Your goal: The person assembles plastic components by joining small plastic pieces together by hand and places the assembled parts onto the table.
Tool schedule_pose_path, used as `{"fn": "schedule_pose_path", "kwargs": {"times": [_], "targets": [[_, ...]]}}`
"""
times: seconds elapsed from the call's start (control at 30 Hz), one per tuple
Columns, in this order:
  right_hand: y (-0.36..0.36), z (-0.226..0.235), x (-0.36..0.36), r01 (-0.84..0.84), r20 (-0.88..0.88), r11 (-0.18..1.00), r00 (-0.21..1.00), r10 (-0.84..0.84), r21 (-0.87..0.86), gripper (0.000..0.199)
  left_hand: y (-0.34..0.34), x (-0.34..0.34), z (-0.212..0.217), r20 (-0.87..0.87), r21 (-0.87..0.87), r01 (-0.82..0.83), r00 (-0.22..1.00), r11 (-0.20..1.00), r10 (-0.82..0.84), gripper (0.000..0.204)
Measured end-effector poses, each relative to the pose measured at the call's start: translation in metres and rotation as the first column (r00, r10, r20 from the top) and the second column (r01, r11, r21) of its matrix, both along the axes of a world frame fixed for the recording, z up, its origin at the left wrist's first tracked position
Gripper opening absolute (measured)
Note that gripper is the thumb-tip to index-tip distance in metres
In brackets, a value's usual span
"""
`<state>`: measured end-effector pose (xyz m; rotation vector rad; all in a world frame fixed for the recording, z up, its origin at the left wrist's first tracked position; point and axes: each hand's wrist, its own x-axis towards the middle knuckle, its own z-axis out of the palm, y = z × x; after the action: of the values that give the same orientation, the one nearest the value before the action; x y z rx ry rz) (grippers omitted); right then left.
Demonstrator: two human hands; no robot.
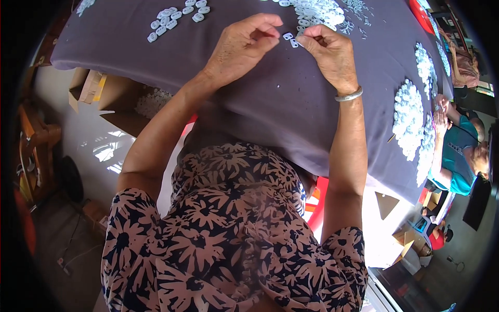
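Over the dark cloth of the table (218, 99), my left hand (240, 49) hovers with bent fingers. Its thumb and fingertips are apart, and I see nothing between them. My right hand (332, 54), with a bangle (349, 94) at the wrist, has thumb and index finger pinched together. Whatever they hold is too small or hidden to make out. Right beside those fingertips lie a few small white plastic pieces (288, 36) with dark openings. A large heap of similar white pieces (318, 11) lies just beyond my right hand.
Thin grey bits (358, 9) lie scattered at the far right of the heap. A smaller group of white pieces (171, 18) sits far left. More white heaps (409, 117) lie at right, near a person in teal (460, 151). A cardboard box (117, 99) stands below the table's left edge.
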<state>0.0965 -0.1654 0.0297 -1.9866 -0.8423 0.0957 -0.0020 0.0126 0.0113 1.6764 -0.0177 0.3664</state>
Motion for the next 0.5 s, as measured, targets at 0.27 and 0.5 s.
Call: {"fn": "schedule_pose_path", "kwargs": {"times": [0.27,0.5], "targets": [[0.016,0.002,-0.021,-0.104,-0.184,0.978,0.973,0.138,0.183,0.006,-0.006,-0.001,0.000,-0.029,-0.033,0.076,0.997,0.997,-0.077,0.041],[0.016,0.004,-0.021,-0.108,-0.229,0.974,0.961,0.153,0.201,0.007,-0.003,-0.002,0.002,-0.027,-0.108,0.062,0.998,0.992,-0.065,0.038]]}}
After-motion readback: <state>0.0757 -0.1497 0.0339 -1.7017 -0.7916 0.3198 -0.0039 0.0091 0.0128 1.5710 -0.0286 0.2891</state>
